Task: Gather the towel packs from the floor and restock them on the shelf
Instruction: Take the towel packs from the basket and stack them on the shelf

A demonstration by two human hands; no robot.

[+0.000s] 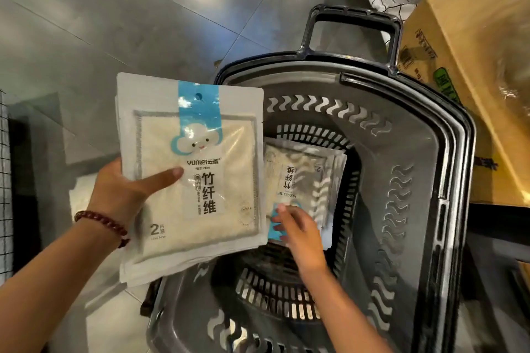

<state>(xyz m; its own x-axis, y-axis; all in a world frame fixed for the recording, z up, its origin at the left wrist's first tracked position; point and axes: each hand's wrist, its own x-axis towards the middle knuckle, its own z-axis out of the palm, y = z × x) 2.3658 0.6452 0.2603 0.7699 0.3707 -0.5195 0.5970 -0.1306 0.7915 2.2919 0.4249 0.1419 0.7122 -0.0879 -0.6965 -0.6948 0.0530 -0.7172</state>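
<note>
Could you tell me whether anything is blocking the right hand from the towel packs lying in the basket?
Nothing visible does. The right hand is inside the grey basket, fingertips at the blue end of the top towel pack. The stack held by the left hand sits to the left, clear of the reach.

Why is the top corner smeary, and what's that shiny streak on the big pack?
In the head view, the cardboard box at top right is blurred; light glares off the plastic front of the towel pack; the wide lens curves the rim of the basket.
</note>
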